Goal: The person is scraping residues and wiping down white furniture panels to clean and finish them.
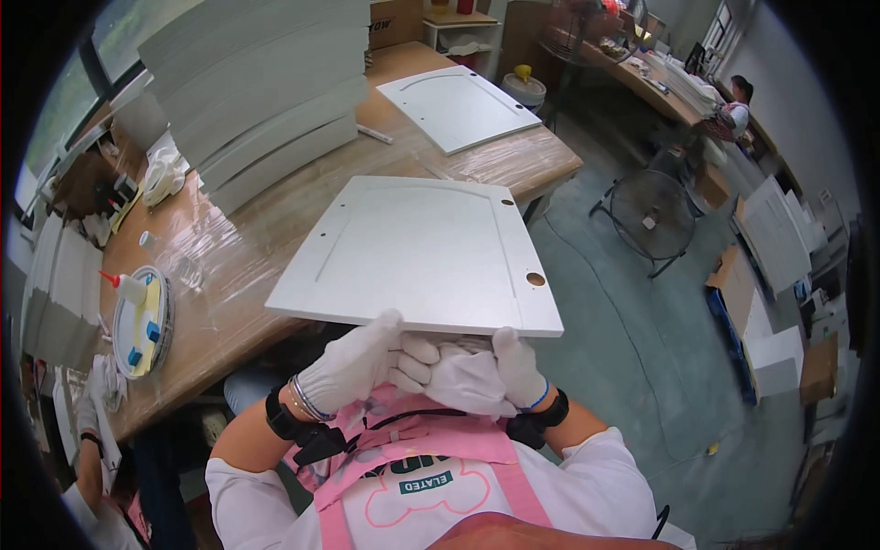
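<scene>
Left grip, in a white glove, puts its thumb over the near edge of a white panel while its fingers fold below; whether they clamp the panel cannot be told. Right grip, gloved too, has its thumb up at the same edge, and its fingers are hidden, so its closure cannot be told either. Between the two, just under the edge, bunches a white cloth. Ahead of both grips the panel spreads away, tilted, with two larger round holes along its right side.

Left of the left grip, on the tabletop, sits a rounded dish holding a white bottle with a red nozzle, small blue pieces and something flat and yellow. Beyond the panel lie a second white panel and, to its left, a tall stack of pale boards. Farther off, ahead and right of the grips, a pale bucket has a yellow object on top; its inside is hidden.
</scene>
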Demonstrator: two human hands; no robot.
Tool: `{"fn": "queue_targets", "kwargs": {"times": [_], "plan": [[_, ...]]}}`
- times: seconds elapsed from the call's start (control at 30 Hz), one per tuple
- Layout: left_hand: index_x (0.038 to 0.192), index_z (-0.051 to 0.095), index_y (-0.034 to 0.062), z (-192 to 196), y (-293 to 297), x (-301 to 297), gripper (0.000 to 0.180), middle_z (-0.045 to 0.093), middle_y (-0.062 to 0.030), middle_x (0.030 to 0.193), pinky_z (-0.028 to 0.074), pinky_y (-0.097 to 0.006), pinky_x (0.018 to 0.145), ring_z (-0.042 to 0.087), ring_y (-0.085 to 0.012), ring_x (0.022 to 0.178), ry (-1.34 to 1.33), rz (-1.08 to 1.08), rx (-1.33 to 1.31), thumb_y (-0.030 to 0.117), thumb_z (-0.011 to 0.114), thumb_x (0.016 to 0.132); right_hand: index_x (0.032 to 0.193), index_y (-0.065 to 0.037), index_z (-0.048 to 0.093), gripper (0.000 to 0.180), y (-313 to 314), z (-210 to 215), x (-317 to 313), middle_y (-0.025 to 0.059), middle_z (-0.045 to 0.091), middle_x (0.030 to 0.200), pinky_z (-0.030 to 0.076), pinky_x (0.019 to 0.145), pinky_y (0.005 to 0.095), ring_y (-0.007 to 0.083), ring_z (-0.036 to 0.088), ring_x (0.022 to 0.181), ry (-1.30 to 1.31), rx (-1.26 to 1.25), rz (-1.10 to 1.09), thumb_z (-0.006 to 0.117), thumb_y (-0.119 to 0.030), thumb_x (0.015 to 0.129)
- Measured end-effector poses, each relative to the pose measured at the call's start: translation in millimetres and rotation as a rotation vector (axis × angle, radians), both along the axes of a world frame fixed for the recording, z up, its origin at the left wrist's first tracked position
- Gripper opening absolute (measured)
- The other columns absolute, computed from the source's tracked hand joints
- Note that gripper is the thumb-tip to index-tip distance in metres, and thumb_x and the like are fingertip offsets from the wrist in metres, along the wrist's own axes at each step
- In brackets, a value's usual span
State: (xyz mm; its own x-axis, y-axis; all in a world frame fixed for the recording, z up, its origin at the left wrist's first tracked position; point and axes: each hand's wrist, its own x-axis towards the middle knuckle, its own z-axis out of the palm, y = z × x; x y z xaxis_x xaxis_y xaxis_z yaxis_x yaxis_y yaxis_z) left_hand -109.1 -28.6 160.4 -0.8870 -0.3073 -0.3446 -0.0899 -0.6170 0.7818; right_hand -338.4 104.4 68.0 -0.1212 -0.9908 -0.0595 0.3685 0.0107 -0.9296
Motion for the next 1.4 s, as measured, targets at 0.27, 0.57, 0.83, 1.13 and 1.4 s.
{"fn": "queue_targets", "kwargs": {"times": [0.27,0.57,0.83,1.13,1.4], "plan": [[0.143,0.043,-0.0034,-28.8,-8.8,27.9,0.052,0.062,-0.0222,0.131,0.063,-0.040,0.088,0.069,-0.0335,0.107,0.076,0.455,0.281,0.035,0.045,0.108,0.152,0.006,0.029,0.095,7.1,4.6,-31.7,0.0235,0.043,0.152,0.040,0.114,0.0424,0.0345,0.049,0.136,-0.335,0.053,0.017,0.050,-0.067,0.096],[0.144,0.042,-0.0029,-0.9,-3.5,18.0,0.055,0.062,-0.0155,0.129,0.057,-0.037,0.094,0.067,-0.0228,0.107,-0.125,0.028,0.008,0.024,0.061,0.100,0.126,0.011,0.057,0.056,13.4,35.8,-22.1,0.0227,0.068,0.117,0.057,0.091,0.0408,0.0308,0.070,0.104,-0.305,0.180,-0.070,0.042,-0.038,0.105],[0.140,0.044,-0.0031,16.1,-49.0,30.0,0.045,0.066,-0.0157,0.122,0.058,-0.030,0.081,0.070,-0.0214,0.100,-0.338,0.127,-0.321,0.023,0.051,0.105,0.143,0.008,0.042,0.070,-88.8,45.7,-166.7,0.0242,0.060,0.132,0.056,0.090,0.0427,0.0353,0.065,0.110,-0.794,-0.015,0.315,0.046,-0.050,0.104],[0.132,0.049,-0.0064,-34.1,-69.8,104.3,0.038,0.068,-0.0204,0.110,0.060,-0.036,0.082,0.071,-0.0248,0.089,-0.347,0.742,-0.202,0.018,0.055,0.103,0.135,0.005,0.047,0.054,-268.4,63.4,-250.9,0.0212,0.065,0.119,0.060,0.090,0.0407,0.0314,0.069,0.102,-0.410,0.019,-0.126,0.046,-0.041,0.106],[0.129,0.050,-0.0046,-61.5,-80.1,116.7,0.033,0.066,-0.0221,0.104,0.060,-0.039,0.075,0.068,-0.0276,0.082,-0.316,0.963,-0.079,0.017,0.054,0.104,0.135,0.000,0.051,0.049,-390.7,43.5,-304.4,0.0163,0.066,0.116,0.061,0.083,0.0378,0.0252,0.070,0.097,-0.290,-0.001,-0.132,0.051,-0.039,0.105]]}}
